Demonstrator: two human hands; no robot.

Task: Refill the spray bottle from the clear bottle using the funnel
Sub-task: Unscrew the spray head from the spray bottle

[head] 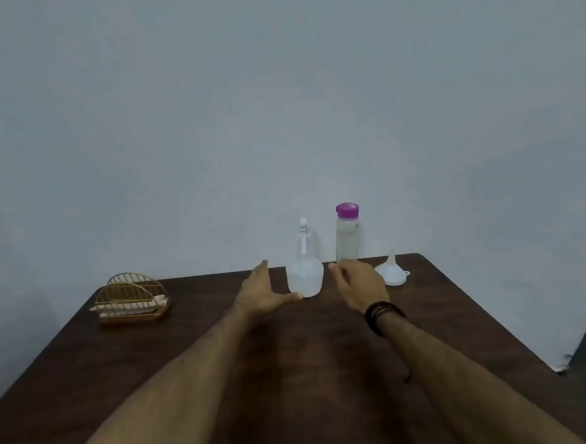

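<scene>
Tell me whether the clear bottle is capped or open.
Capped. The clear bottle stands upright at the table's far edge with its purple lid on top.

A dark wooden worktop (pixel 310 360) carries a spray bottle (pixel 305 274), a purple-capped clear bottle (pixel 347 235), an upturned funnel (pixel 391 272) and a gold wire rack (pixel 131 297).

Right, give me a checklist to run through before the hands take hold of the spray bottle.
1. Spray bottle upright on the table: ok.
2. Sprayer head on the bottle, to be removed before filling: ok.
3. Left hand open beside the bottle, thumb at its base; firm contact: cannot tell.
4. Right hand open on the other side, not gripping: ok.
5. Clear bottle upright behind, purple cap on: ok.
6. Funnel mouth down on the table, within view: ok.
</scene>
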